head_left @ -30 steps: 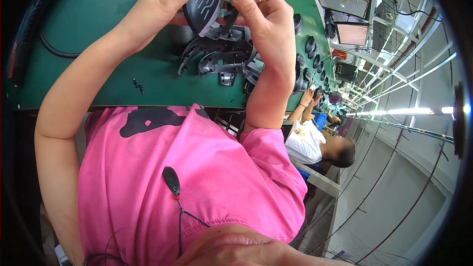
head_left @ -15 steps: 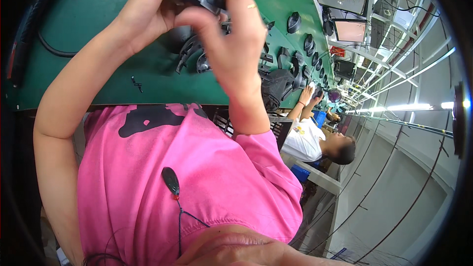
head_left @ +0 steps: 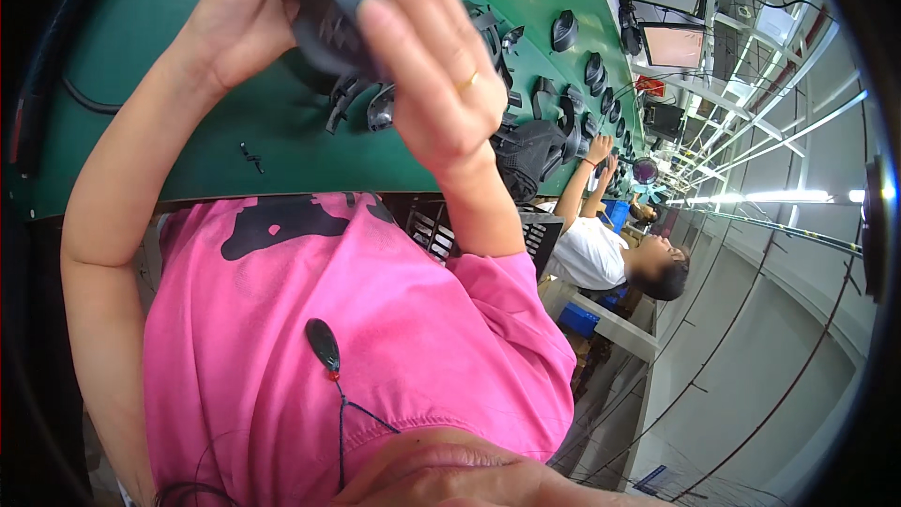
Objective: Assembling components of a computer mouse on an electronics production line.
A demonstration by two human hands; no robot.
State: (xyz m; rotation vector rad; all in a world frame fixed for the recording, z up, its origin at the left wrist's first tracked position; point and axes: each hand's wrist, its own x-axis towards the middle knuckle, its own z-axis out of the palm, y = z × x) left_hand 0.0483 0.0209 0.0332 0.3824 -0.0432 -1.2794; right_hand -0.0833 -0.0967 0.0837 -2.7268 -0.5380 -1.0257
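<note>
Above the green table, a black curved plastic housing [head_left: 330,5] is held up between my two hands, blurred by motion. My left hand [head_left: 246,26] grips its left side, the fingers partly hidden behind it. Across its right side lie the fingers of my right hand [head_left: 443,75], pressed against the surface and slightly smeared. Just below the housing, a black curved bracket [head_left: 343,105] and a small glossy dark part [head_left: 381,109] rest on the table.
Several black plastic parts spread along the table [head_left: 178,145] to the right, beside a black mesh-like bundle [head_left: 528,158]. Tiny black pieces [head_left: 251,158] lie near the front edge. A black crate [head_left: 432,230] stands below it. Further right, a co-worker [head_left: 601,249] sits at the table.
The housing has turned in my hands and come slightly down and left. My right hand's fingers have swung onto its side. The co-worker's hands have risen a little.
</note>
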